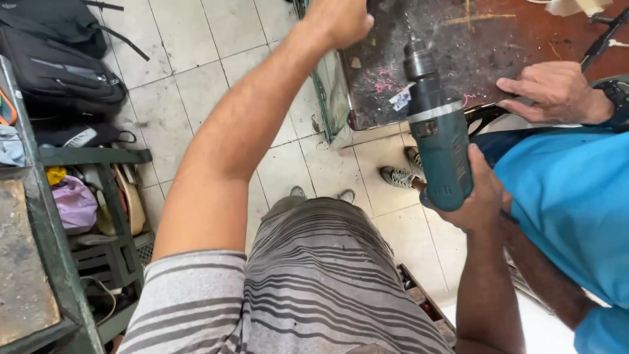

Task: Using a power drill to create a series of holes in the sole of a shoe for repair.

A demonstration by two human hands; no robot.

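Right hand (481, 196) is wrapped tight around the handle of a teal power drill (440, 141), fingers closed on the grip. Drill is upright in view, chuck (417, 64) pointing away from the body. Bit itself is too thin and blurred to make out; can't tell whether it's touching the surface.

Chuck sits over a dark, scuffed metal plate (452, 46) with pink chalk marks near its lower edge. Plate lies on a reddish-brown worktop (557, 29).

Left hand (341, 18) is up at the top of frame, at the plate's left corner, arm stretched out straight from the shoulder. Hand looks closed, but it's cut by the frame edge, so I can't tell if it's gripping the plate or just pressing on it.

Second person on the right, in a blue shirt (576, 196): their hand (553, 92) rests flat on the plate's lower right edge, just beside the drill. Dark watch (619, 98) on that wrist.

Below: striped grey shirt and shorts (314, 275), pale tiled floor (196, 85), a sneaker (398, 177) near the bench foot.

Left side: green metal rack (49, 216) holding a pink bag (73, 203) and odds and ends; black backpack (56, 69) on the floor above it.
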